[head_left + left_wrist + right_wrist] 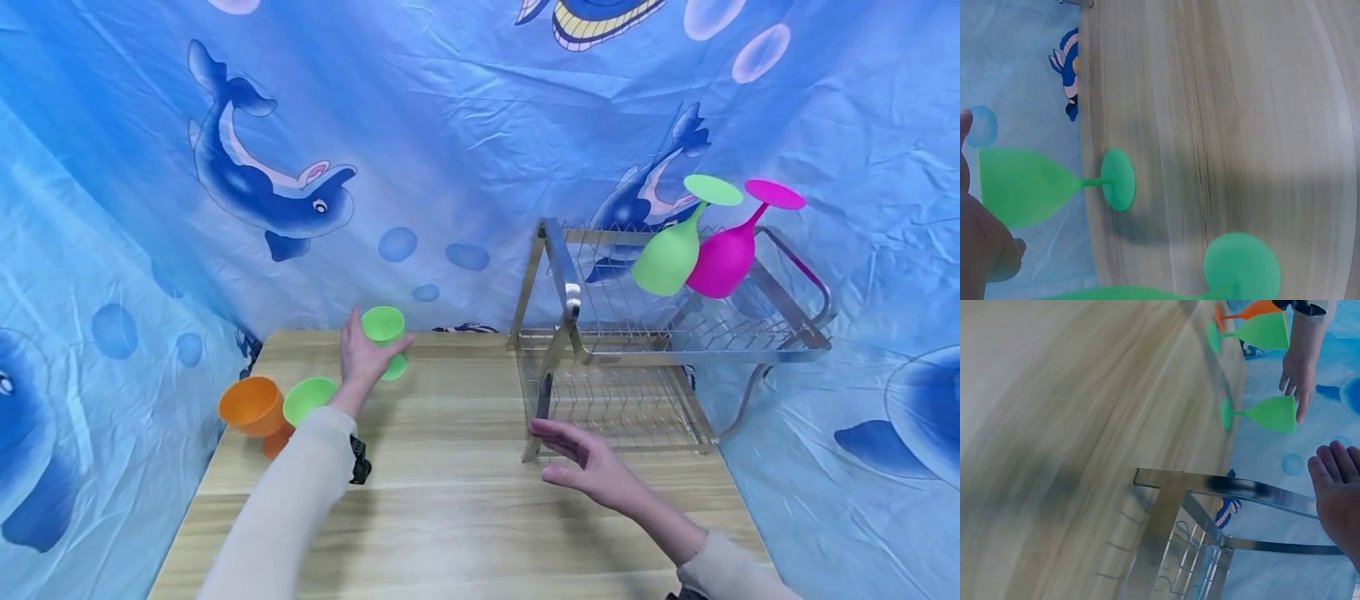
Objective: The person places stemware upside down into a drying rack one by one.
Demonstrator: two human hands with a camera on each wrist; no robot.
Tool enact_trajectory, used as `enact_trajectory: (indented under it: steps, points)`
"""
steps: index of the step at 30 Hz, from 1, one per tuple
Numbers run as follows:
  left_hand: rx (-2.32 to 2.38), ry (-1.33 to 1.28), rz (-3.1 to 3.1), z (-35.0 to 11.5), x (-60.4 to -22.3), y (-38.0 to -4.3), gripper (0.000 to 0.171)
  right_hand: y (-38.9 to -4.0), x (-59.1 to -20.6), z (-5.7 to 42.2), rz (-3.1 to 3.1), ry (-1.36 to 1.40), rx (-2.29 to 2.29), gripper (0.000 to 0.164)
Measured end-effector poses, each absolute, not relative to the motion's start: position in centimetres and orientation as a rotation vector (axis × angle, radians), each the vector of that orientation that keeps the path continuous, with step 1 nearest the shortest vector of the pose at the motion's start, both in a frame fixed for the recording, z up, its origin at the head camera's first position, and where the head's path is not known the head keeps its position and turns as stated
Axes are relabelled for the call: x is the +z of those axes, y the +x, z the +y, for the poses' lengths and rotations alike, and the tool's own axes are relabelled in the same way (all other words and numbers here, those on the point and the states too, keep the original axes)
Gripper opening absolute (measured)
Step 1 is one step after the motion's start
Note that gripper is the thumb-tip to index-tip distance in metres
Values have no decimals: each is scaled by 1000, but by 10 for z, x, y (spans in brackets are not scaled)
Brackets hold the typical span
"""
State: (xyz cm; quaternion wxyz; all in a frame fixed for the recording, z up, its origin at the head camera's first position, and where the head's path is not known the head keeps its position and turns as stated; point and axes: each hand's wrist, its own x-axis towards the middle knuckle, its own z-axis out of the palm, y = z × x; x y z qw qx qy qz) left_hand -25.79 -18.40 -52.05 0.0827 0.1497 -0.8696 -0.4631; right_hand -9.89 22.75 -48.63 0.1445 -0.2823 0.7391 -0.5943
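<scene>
Plain off-white left sleeve [288, 496], matching right sleeve [729, 568]; small black wrist devices [360, 462].

A plain light-green goblet [384, 327] with a deep bowl, thin stem and flat round foot stands upright on the counter [450, 500], near its back edge.

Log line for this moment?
left hand: at rear upright green goblet | right hand: empty, near dish rack | on rack: inverted green goblet, inverted pink goblet
</scene>
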Motion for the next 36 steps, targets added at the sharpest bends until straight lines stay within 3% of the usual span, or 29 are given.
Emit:
enact_trajectory:
  steps: [13, 20, 25, 36]
  points:
    - [-1485, 562, -2428, -174, -538, -272, 127, -96, -506, 218, 2055, -804, -1773, 59]
    - [-1416, 569, -2431, -176, -542, -277, 107, -102, -506, 208, 2063, -673, -1720, 59]
    - [-1421, 487, -2474, -175, -526, -275, 99, -107, -511, 202, 2029, -627, -1747, 58]
    - [-1483, 259, -2555, -171, -470, -249, 98, -130, -506, 179, 2012, -701, -1783, 61]
